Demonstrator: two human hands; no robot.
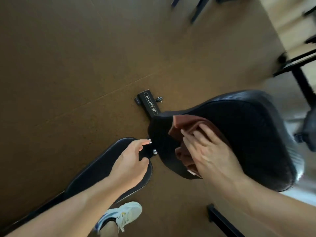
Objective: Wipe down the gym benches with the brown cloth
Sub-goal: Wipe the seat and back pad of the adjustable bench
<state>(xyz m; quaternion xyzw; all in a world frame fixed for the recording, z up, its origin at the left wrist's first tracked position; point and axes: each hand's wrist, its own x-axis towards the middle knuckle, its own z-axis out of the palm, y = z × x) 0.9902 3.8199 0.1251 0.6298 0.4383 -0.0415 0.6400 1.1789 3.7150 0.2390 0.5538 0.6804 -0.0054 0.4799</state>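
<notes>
While right hand (210,151) presses brown cloth (186,124) flat on bench pad (248,130), left hand (131,161) rests open; frame (150,104) reads "BRTW".

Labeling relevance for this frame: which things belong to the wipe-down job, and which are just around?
In the job:
brown cloth, pressed under the right hand
black padded bench section being wiped
second bench pad, left hand at its end
bench frame base

Just around:
white sneaker
dark equipment frames at right
brown floor
</notes>
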